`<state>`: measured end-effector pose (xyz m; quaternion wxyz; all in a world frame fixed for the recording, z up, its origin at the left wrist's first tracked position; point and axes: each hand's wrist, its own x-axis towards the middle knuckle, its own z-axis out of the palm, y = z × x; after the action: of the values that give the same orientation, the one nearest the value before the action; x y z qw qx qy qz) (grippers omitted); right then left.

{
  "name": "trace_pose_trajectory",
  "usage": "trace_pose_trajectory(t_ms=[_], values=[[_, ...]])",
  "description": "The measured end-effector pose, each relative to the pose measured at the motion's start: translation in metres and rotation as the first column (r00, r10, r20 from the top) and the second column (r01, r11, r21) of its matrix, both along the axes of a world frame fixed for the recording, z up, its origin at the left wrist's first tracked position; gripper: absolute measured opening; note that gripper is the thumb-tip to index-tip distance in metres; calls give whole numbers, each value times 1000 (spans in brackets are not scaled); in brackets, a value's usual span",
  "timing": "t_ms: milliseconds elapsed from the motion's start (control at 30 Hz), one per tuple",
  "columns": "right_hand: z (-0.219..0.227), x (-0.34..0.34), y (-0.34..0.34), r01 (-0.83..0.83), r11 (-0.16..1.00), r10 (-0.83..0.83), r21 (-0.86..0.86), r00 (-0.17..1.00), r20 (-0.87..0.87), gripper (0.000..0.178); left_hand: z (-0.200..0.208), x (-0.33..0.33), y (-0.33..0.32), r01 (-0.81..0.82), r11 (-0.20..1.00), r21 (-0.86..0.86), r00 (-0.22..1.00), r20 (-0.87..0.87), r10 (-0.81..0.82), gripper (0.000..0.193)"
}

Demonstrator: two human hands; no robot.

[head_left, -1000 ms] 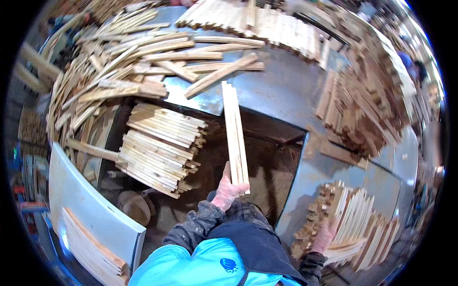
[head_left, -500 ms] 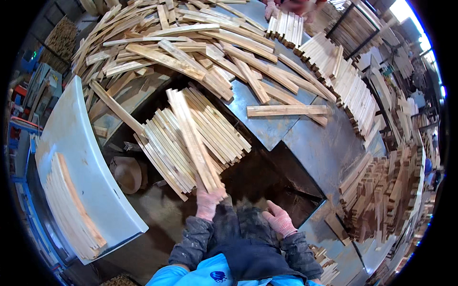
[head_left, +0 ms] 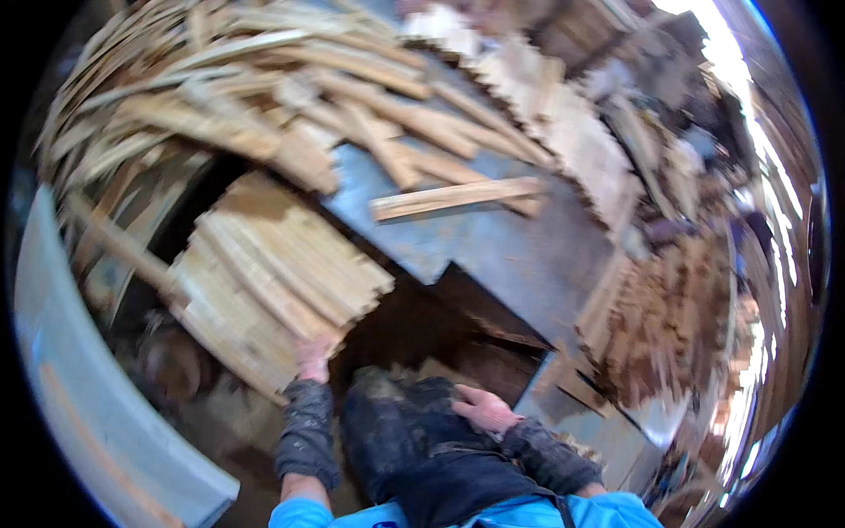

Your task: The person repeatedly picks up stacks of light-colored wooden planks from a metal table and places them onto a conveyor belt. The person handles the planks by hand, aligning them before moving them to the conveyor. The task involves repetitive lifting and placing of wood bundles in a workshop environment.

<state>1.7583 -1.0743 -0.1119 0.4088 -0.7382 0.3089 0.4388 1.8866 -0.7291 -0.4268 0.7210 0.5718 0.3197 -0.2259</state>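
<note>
Motion blurs the picture. My left hand [head_left: 314, 356], in a pale pink glove, is at the near end of a pair of long wooden strips [head_left: 280, 304]. Its fingers appear closed on those ends, though the smear hides detail. The pair lies lengthwise along a layer of similar strips [head_left: 233, 321], packed side by side. My right hand [head_left: 486, 410], gloved alike, is beside my right thigh, open, with nothing in it.
A heap of loose strips [head_left: 202, 114] covers the far left of the metal table [head_left: 493, 246]. One strip [head_left: 458, 198] lies crosswise on the table. Stacked wood [head_left: 669, 317] stands at the right. A curved pale panel [head_left: 79, 352] rises at the left.
The strips in my left hand have come down from a slanted position onto the layer, in line with it. My view has swung right. My right hand is closer to my thigh.
</note>
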Motion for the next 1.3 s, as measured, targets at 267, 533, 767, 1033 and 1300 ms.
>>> trace_pose_trajectory(t_ms=[267, 533, 767, 1033, 1300], values=[[0, 10, -14, -5, 999, 9, -54, 998, 69, 72, -12, 59, 1, 226, 881, 415, 963, 43, -268, 89], [-35, -12, -33, 73, 996, -62, -41, 973, 221, 73, 68, 67, -27, 257, 899, 356, 966, -131, -224, 71], [-57, -9, -89, 245, 970, -233, 2, 920, 315, 70, 107, 67, -56, 74, 885, 459, 994, 42, -105, 43], [-128, 37, -200, 348, 927, -375, 139, 860, 347, 76, 226, 201, -333, 329, 444, 834, 372, 317, -872, 76], [-85, 180, -366, 328, 926, -377, 186, 820, 430, 72, 206, 326, -527, 196, -376, 906, -68, -369, -927, 88]])
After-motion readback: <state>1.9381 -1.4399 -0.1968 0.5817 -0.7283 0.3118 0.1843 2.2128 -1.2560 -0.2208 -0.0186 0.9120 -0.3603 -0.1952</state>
